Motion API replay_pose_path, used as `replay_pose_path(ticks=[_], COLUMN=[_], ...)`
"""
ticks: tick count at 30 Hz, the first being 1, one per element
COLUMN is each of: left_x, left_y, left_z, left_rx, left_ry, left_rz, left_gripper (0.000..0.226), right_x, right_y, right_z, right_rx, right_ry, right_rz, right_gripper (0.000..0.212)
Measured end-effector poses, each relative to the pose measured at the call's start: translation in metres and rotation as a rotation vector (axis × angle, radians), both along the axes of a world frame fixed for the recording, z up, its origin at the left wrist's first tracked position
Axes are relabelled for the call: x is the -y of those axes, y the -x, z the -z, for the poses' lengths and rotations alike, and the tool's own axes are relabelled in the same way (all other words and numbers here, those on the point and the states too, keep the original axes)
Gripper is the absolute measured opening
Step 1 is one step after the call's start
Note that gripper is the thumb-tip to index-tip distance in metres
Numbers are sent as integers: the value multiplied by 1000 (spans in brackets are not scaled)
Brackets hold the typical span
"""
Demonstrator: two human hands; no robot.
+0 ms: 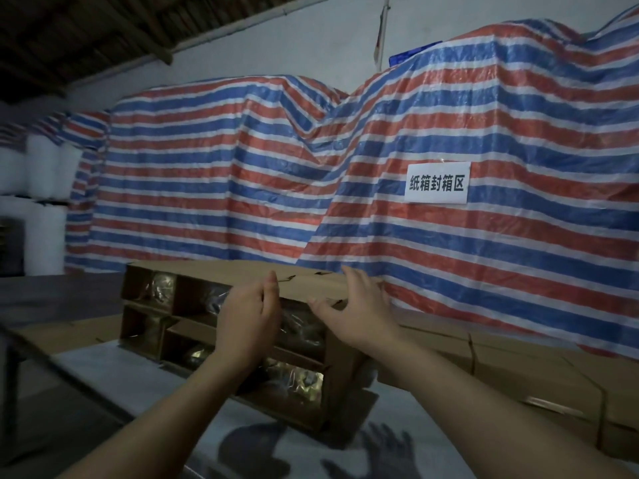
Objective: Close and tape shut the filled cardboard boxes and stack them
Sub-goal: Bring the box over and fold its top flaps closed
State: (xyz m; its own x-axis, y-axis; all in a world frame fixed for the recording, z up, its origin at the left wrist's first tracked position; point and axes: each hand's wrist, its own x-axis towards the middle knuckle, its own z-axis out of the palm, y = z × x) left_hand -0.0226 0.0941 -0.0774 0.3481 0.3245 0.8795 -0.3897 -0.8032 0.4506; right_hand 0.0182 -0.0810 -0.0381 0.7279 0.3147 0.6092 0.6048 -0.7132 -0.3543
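Striped tarp [449,133] covers the stacks behind and carries a white paper sign [436,183]. On the grey worktable [138,382] the filled cardboard box [221,326] lies on its side, open face toward me, dividers and wrapped contents visible. My right hand [359,314], fingers straight, rests on its upper flap edge. My left hand [249,316] is raised before the opening, fingers relaxed, gripping nothing.

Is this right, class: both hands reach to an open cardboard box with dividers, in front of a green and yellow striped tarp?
Not quite. The head view shows the tarp striped red, blue and white. The rest holds: left hand and right hand reach to the open, divided cardboard box.
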Motion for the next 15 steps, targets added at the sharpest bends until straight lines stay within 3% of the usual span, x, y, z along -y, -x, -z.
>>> replay_pose_path(ticks=[2,6,9,15], left_x=[-16,-43,-55,-52], left_y=[-14,-44,-56,-46], left_z=[-2,6,9,0], left_rx=[-9,-285,-418,-356], left_ry=[-82,-230,-306,-383], left_rz=[-89,-257,-290,-294], left_gripper=[28,63,61,59], right_x=[-13,-22,-24,-21], right_y=[-7,-16,-16,-14], right_z=[5,18,20,16], right_rx=[9,3,11,99], right_ry=[68,107,26,-24], right_rz=[28,23,-13,-24], right_gripper=[91,73,53,29])
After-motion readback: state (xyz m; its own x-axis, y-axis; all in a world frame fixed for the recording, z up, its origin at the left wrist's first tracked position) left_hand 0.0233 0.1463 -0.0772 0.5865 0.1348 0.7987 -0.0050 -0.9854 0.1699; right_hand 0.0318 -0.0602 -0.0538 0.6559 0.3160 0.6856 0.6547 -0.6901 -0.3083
